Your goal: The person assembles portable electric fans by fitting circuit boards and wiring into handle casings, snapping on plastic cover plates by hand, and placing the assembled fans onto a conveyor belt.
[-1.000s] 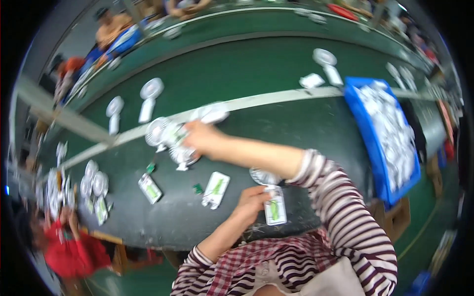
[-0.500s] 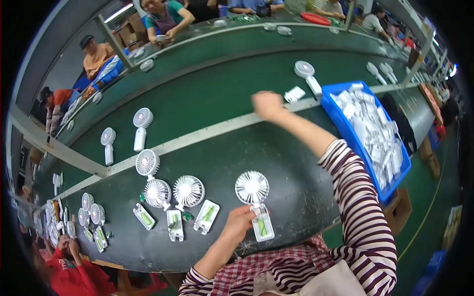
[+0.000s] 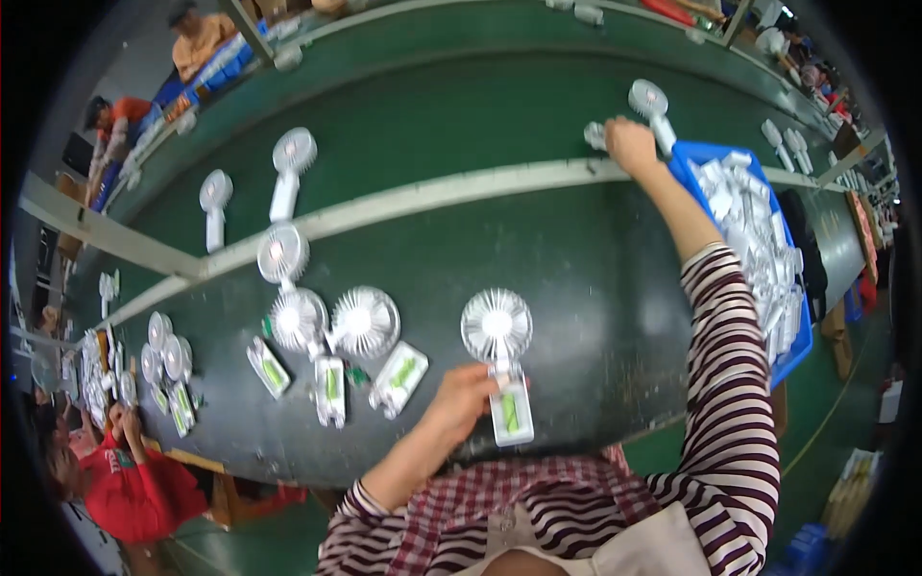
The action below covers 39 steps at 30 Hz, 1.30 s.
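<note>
The white fan [image 3: 497, 324] lies near the bench's [image 3: 576, 374] near edge, its handle [image 3: 524, 427] toward the person, exposing a green piece [image 3: 511, 413]. The left hand [image 3: 459, 401], reaching from lower left, pinches the handle's upper end. The right hand [image 3: 631, 144], arm stretched forward beyond the pale rail [image 3: 432, 201], curls at a white part [image 3: 595, 135] near the blue bin [image 3: 791, 361]; whether it grips, I cannot tell.
</note>
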Motion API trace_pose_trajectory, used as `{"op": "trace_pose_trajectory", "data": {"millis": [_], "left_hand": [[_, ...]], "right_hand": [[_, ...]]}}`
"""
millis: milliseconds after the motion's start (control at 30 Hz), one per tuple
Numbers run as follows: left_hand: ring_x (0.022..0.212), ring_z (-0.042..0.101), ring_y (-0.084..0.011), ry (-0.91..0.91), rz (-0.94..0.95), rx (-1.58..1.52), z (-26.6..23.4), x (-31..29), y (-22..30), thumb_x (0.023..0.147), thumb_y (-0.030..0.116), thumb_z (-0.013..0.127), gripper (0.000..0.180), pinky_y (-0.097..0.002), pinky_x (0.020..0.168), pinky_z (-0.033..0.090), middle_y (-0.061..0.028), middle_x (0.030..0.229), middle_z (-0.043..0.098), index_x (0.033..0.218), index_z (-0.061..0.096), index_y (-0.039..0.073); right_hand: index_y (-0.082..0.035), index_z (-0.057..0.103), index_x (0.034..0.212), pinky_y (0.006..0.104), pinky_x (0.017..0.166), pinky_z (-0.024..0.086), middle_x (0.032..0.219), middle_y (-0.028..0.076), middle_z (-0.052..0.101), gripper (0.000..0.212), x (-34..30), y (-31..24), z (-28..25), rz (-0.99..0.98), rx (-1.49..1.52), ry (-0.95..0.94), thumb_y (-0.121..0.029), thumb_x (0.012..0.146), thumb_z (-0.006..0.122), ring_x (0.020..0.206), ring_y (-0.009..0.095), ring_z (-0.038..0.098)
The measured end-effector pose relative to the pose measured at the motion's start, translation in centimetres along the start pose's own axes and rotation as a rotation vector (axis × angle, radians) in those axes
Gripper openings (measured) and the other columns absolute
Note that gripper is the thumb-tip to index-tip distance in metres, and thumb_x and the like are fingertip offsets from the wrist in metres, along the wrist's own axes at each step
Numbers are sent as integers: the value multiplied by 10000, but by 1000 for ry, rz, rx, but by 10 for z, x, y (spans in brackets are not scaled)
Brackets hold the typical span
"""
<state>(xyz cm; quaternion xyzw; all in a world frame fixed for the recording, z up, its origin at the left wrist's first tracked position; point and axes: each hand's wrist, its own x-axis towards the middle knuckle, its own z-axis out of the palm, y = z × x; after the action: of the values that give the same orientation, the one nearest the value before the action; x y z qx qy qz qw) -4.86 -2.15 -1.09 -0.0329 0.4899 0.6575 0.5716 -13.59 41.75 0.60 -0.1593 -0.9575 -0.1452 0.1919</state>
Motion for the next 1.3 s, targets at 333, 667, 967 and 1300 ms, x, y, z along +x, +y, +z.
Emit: {"op": "trace_pose_trajectory", "data": {"millis": [333,667,967,1300], "left_hand": [[772,625,-200,65,90,-21,-4,5,6,810,79,544,191,-316,682,510,-128,870,633,942,579,-54],[870,616,-250,54,78,-19,0,-8,-9,837,94,497,269,-365,783,493,-181,966,610,1033,526,-88],[905,609,-247,31,-8,-119,0,-20,-28,844,110,506,270,-360,808,485,-169,989,605,1044,513,-71],[923,602,-234,90,-57,-94,17,-31,-28,872,103,489,280,-342,821,482,-167,1006,601,1083,489,-81]], "right_hand": [[-57,590,920,300,515,445,741,49,534,224,-184,-133,-127,-325,197,139,-78,697,603,633,194,541],[-28,531,1053,354,681,461,957,98,550,513,-281,-173,-174,-185,455,-180,-173,594,710,842,268,515],[30,465,1129,394,754,442,1072,164,514,568,-302,-161,-193,-38,479,-295,-134,634,690,913,334,502],[51,496,1088,373,708,470,1035,180,537,543,-299,-173,-190,-62,470,-311,-53,593,692,875,327,529]]}}
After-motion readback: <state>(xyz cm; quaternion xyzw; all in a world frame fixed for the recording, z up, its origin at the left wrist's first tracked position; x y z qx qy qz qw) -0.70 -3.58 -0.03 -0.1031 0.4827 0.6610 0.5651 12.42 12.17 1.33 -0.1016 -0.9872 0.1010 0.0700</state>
